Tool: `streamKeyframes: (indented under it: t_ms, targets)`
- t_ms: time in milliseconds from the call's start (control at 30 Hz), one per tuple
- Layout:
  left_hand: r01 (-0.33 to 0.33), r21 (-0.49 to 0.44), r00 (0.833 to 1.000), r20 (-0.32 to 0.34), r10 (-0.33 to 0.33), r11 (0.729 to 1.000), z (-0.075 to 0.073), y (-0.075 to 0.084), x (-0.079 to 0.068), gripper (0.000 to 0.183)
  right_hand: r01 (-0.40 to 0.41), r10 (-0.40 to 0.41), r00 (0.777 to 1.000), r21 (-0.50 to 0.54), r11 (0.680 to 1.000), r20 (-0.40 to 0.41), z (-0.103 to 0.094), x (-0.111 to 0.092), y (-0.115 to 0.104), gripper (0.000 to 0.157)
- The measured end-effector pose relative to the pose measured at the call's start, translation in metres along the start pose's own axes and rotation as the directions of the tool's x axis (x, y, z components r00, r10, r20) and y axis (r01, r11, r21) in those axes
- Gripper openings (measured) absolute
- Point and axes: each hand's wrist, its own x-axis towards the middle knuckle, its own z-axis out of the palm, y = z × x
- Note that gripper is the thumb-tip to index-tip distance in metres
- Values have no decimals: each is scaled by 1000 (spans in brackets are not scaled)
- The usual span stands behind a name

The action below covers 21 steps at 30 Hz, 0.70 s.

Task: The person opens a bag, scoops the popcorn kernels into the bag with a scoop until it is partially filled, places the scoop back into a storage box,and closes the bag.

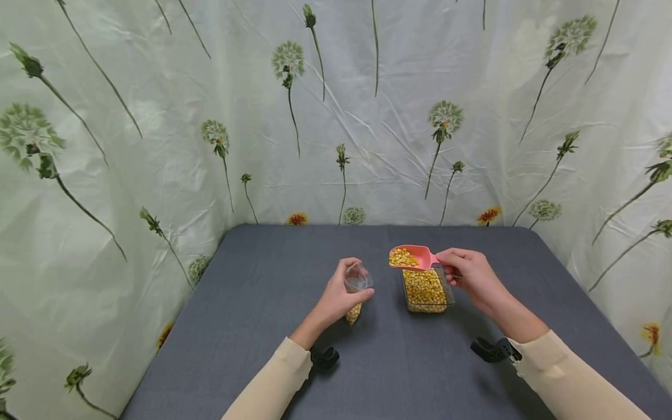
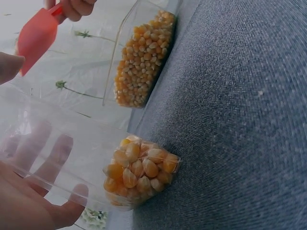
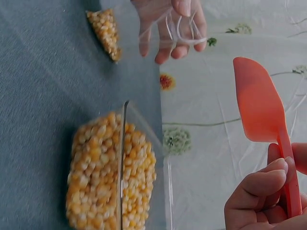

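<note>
My right hand [image 1: 475, 280] grips the handle of a pink scoop [image 1: 423, 256], whose bowl carries yellow corn kernels [image 1: 402, 257]. The scoop is held above the far edge of a clear rectangular container [image 1: 450, 296] filled with corn kernels. To the left, my left hand [image 1: 336, 297] holds a clear plastic bag [image 1: 359, 279] by its upper part, fingers and thumb curled around the open mouth. Kernels [image 2: 139, 172] fill the bag's bottom corner, close over the table in the left wrist view. The right wrist view shows the scoop's underside [image 3: 259, 103].
A dark grey cloth covers the table [image 1: 262, 280]. Behind it hangs a pale curtain [image 1: 236, 99] printed with dandelions. Black straps [image 1: 493, 350] show at both wrists, below the cream sleeves [image 1: 567, 373].
</note>
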Motion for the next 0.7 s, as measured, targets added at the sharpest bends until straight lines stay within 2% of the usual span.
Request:
streamKeyframes:
  t_ms: [100,433,700]
  targets:
    - [0,3,1000,0,0,1000,0,-1,0,63,1,-1,1000,2,1000,10,7,3,-3,23]
    - [46,52,999,-16,-45,998,-1,2,1,77,10,-10,999,3,1000,42,30,9,-5,32]
    - [85,63,996,-24,-83,994,1,3,-1,68,15,-11,997,-52,999,74,46,10,0,29]
